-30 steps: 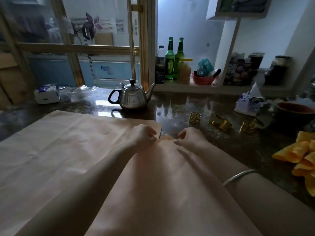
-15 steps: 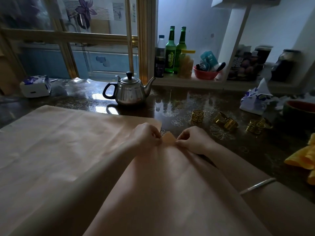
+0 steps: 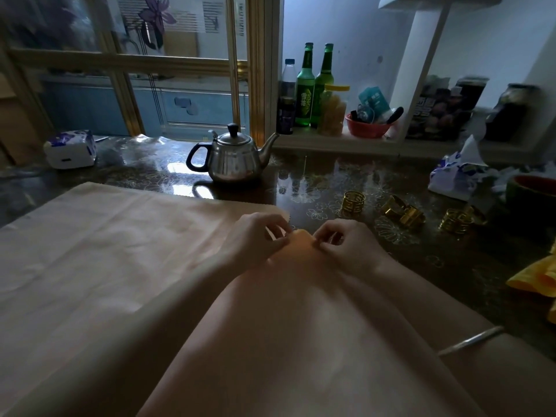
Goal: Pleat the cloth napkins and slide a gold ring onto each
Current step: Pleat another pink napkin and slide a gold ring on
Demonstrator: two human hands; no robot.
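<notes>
A large peach cloth napkin (image 3: 114,251) lies spread over the dark glossy table, with its right part drawn up into a ridge between my forearms. My left hand (image 3: 255,236) and my right hand (image 3: 346,245) pinch the ridge's far tip from either side, a little apart. Several gold napkin rings lie on the table beyond my right hand: one upright ring (image 3: 353,201), a pair lying together (image 3: 403,212) and another group (image 3: 460,219). A yellow napkin (image 3: 538,275) shows at the right edge.
A steel teapot (image 3: 234,159) stands just behind the napkin. A white tissue pack (image 3: 70,149) sits at the far left, a crumpled bag (image 3: 454,176) and a dark bowl (image 3: 532,191) at the far right. Green bottles (image 3: 305,85) and jars line the back ledge.
Both hands have gathered the napkin's tip tighter and lifted it slightly, fingers curling more around the fold. The view has dipped and shifted a little.
</notes>
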